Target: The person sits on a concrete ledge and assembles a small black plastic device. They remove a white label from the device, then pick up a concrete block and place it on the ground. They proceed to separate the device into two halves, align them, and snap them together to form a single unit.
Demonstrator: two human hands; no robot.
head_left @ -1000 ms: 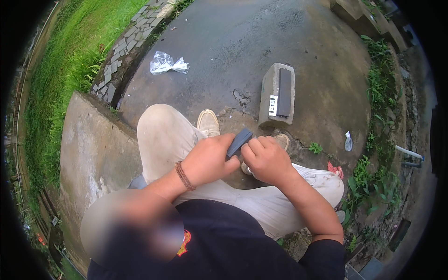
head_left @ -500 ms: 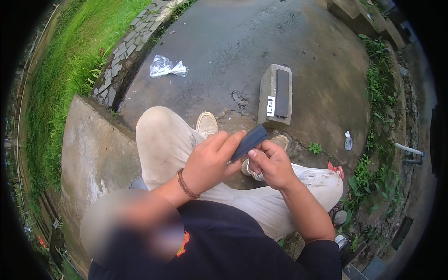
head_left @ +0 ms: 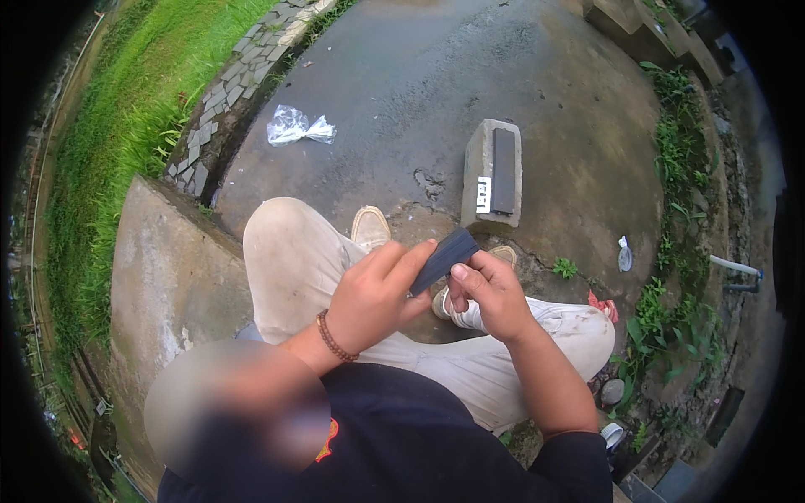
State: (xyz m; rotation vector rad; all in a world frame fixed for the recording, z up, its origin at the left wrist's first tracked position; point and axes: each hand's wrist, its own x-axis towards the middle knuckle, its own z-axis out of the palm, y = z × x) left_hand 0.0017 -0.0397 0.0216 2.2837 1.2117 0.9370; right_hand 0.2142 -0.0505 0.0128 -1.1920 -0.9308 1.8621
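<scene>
Between my two hands is a dark blue-grey rectangular block [head_left: 444, 261], tilted over my lap with its far end up to the right. My left hand [head_left: 381, 289], with a brown bead bracelet on the wrist, closes on its left side and lower end. At the right edge my right hand [head_left: 489, 293] pinches it, thumb on the near side and fingers curled mostly out of sight. Ahead stands a grey concrete block [head_left: 475, 180] with a long dark flat bar [head_left: 503, 171] on top. A small white printed label [head_left: 484, 194] lies beside the bar's near end.
A crumpled clear plastic bag [head_left: 298, 127] lies ahead to the left on wet concrete ground [head_left: 386, 92]. At right are a small clear plastic bottle [head_left: 625, 254], a red scrap [head_left: 602, 305] and weeds. A concrete ledge [head_left: 168, 277] rises beside my left knee.
The dark block has turned in my hands, so more of its broad face shows. My right thumb has shifted slightly up along its edge.
</scene>
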